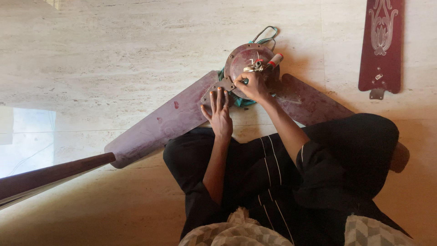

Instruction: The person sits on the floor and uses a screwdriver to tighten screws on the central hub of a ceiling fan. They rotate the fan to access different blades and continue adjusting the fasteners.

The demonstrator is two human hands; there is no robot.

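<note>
A maroon ceiling fan motor [243,57] lies on the marble floor with two blades attached. My left hand [219,111] rests flat, fingers spread, on the metal bracket [218,86] of the left blade [161,123]. My right hand [252,85] is closed around a screwdriver with a red-and-white handle [274,59], its tip at the bracket next to the motor. The right blade [312,102] runs under my right forearm toward my knee. Green and grey wires [266,34] loop out behind the motor.
A detached maroon blade [381,45] with a pale ornament and its metal bracket lies at the upper right. A dark wooden rail [50,175] crosses the lower left. My crossed legs in black cloth [318,168] fill the bottom centre and right.
</note>
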